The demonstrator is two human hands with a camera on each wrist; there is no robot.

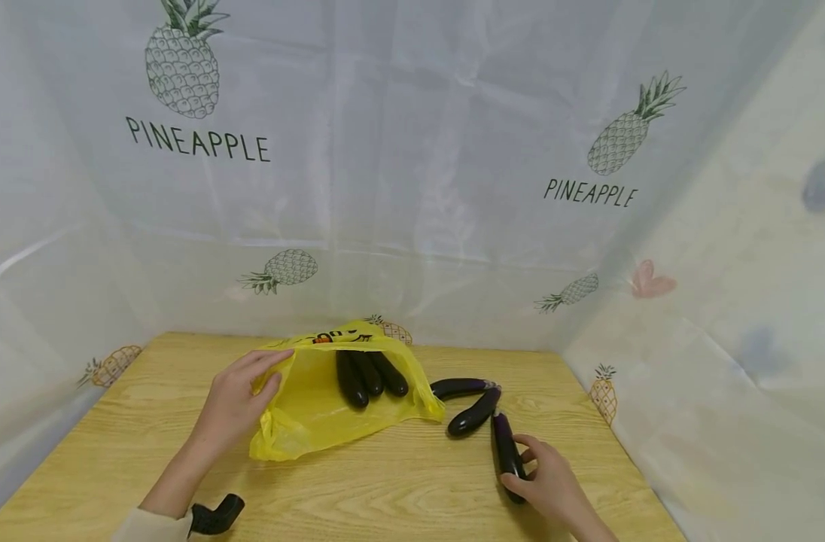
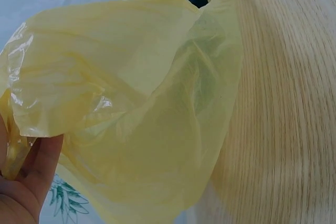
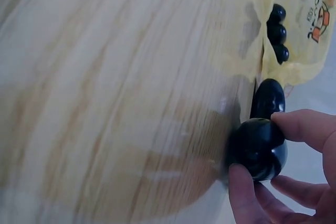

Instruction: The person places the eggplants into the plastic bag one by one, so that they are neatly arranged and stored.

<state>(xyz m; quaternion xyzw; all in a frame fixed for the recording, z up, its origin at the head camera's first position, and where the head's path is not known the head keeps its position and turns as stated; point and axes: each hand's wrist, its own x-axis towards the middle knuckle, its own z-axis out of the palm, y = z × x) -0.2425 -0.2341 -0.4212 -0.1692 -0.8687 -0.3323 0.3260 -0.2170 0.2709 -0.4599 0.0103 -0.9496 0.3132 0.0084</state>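
Note:
A yellow plastic bag [image 1: 318, 410] lies on the table with its mouth toward me, and three dark eggplants [image 1: 354, 380] lie side by side inside it. My left hand [image 1: 232, 399] pinches the bag's left edge between thumb and fingers, holding the mouth apart. On the right, my right hand [image 1: 548, 478] grips an eggplant [image 1: 506, 452] near its rounded end, thumb on one side and fingers on the other; in the right wrist view that eggplant [image 3: 256, 150] shows end-on. Beyond it, two more eggplants [image 1: 476, 414] lie loose beside the bag, their stem ends close together.
The wood-grain table [image 1: 385, 497] ends at a pale curtain [image 1: 412, 188] printed with pineapples, which hangs behind and along both sides. A black bent piece [image 1: 217, 515] sits by my left sleeve [image 1: 151, 525].

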